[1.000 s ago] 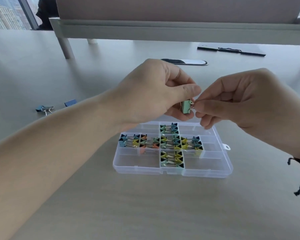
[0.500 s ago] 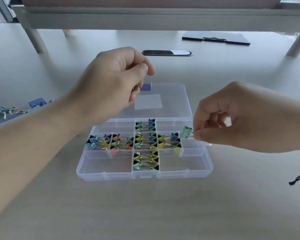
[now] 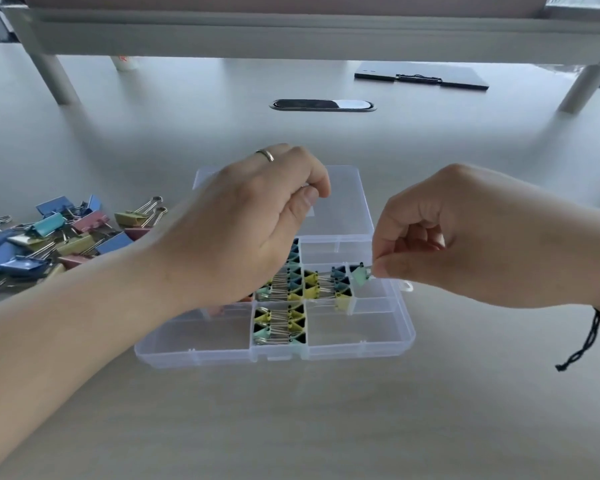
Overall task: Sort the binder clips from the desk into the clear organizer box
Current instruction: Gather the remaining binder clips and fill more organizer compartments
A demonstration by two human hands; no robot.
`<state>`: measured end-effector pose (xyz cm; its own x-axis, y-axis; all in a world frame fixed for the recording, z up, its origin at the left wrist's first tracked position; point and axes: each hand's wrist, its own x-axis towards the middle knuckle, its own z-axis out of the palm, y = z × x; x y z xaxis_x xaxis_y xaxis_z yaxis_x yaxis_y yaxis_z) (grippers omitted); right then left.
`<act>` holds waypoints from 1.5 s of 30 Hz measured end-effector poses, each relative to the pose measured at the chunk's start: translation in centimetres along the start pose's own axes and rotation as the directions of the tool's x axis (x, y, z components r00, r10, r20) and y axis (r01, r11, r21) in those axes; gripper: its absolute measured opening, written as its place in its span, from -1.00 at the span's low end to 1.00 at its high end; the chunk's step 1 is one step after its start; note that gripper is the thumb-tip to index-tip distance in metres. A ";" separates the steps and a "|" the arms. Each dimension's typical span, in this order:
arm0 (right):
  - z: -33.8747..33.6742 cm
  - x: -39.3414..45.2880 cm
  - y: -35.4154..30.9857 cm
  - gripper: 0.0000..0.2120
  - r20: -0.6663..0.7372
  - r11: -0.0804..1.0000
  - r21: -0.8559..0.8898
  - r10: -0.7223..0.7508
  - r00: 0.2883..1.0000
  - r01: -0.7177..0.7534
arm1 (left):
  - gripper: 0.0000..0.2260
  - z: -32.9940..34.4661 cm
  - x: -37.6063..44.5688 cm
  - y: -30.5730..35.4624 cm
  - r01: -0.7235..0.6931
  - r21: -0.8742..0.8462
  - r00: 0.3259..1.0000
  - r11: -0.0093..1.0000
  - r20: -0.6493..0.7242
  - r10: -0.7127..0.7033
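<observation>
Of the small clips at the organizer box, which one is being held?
The mint green clip at the box's right edge: the right hand pinches its wire handle, while the other small clips sit packed in compartments.

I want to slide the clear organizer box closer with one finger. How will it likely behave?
The clear organizer box looks like thin plastic, so probably light and easy to slide on the smooth desk. Its open lid lies flat behind, so it may drag or flex at the hinge. The small binder clips sit loose in the compartments, so a jerk could rattle them.

Mint clip (image 3: 360, 276) tilted over clear organizer box (image 3: 388, 336) (lid open)
</observation>
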<state>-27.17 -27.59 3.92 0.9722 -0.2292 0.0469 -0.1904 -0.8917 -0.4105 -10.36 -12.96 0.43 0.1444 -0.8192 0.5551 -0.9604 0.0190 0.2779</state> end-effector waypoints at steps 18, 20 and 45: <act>0.4 0.2 -0.1 -0.90 0.000 0.998 0.067 0.019 1.000 -0.019 | -0.77 -0.7 0.1 0.6 -0.020 -0.060 0.993 0.998 0.116 0.027; 0.5 0.3 -0.2 -0.88 0.007 0.997 0.076 0.031 0.999 -0.032 | -0.79 -0.4 0.1 1.2 -0.018 -0.077 0.993 0.997 0.119 0.027; 2.1 0.2 -2.2 -0.80 -0.097 0.979 0.078 0.194 0.976 -0.187 | -0.90 -0.4 -0.1 2.5 0.220 -0.184 0.947 0.958 0.274 -0.165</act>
<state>-26.26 -24.90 2.95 0.8989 -0.4347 0.0543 -0.3577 -0.7998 -0.4821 -12.69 -12.57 1.34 0.2304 -0.9362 0.2653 -0.8442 -0.0566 0.5331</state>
